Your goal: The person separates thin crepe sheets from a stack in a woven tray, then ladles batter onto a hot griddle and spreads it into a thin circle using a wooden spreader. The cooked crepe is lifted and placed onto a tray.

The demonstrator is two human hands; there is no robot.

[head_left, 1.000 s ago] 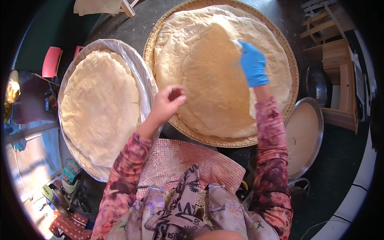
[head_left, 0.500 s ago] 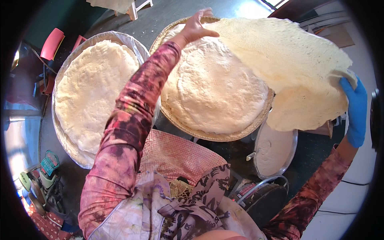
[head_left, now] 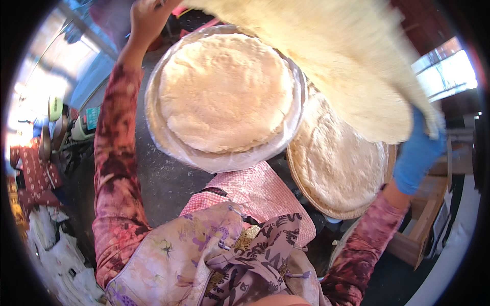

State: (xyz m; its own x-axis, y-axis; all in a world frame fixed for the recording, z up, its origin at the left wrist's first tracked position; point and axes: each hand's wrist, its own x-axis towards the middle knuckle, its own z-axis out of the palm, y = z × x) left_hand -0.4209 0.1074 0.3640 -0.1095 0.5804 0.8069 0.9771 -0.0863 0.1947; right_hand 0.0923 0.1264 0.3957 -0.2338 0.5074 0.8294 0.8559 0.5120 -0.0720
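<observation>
A large, thin, pale flatbread (head_left: pixel 332 61) is stretched across the upper part of the view, blurred by motion. My gloved right hand (head_left: pixel 421 148) is closed on its right edge, in a blue glove. At the upper left, my bare left hand (head_left: pixel 148 20) is closed at the flatbread's far left end; its fingertips are partly cut off by the picture's rim. Below the sheet lies a round stack of flatbreads (head_left: pixel 224 94) on a plastic-covered round tray (head_left: pixel 204 162). A second stack (head_left: pixel 342 148), on a woven round tray (head_left: pixel 339 213), is partly hidden under the sheet.
A checked pink cloth (head_left: pixel 260 188) covers my lap, close to both trays. Wooden furniture (head_left: pixel 423 224) stands at the right. Dark floor (head_left: pixel 153 153) shows at the left, with a green and grey device (head_left: pixel 81 125) and a patterned red cloth (head_left: pixel 35 168) beyond it.
The view has turned left, bringing the plastic-covered tray to the middle. My left hand has gone from open to closed at the sheet's end. The flatbread has swung left, off the woven tray's side.
</observation>
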